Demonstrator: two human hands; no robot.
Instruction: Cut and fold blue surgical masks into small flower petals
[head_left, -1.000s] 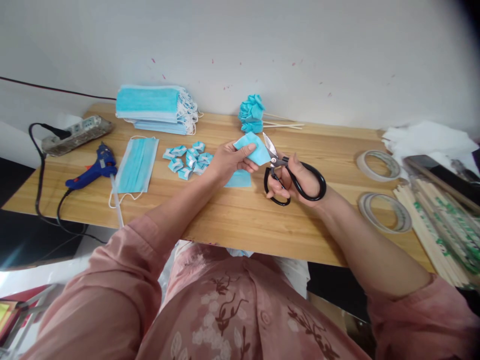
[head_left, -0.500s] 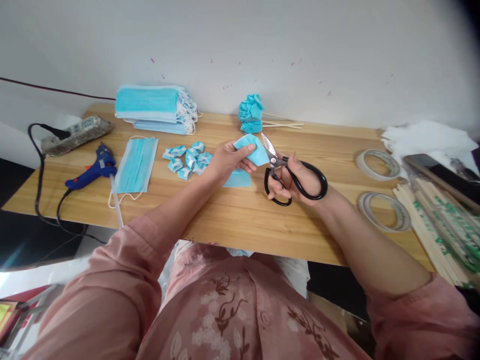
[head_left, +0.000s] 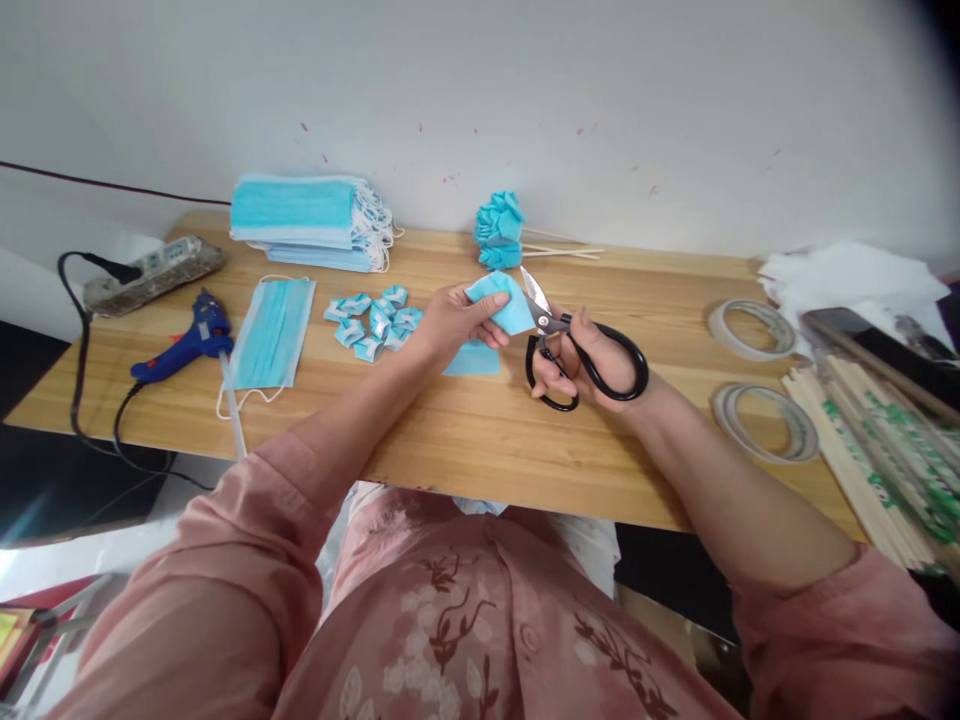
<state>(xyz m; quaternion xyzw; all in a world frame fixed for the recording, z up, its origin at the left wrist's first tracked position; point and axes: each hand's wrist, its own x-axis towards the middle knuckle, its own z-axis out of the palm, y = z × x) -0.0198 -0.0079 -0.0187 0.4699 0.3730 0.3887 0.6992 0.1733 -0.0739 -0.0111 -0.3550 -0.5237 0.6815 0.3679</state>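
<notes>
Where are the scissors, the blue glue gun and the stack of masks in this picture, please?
Scissors point(head_left: 544, 322): head view, on the pivot between blades and handles.
Blue glue gun point(head_left: 184, 351): head view, on its handle.
Stack of masks point(head_left: 292, 208): head view, on the blue face of the top mask.

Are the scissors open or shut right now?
Open: the scissors have their black handles spread, with one blade angled up; the other is hidden.
</notes>
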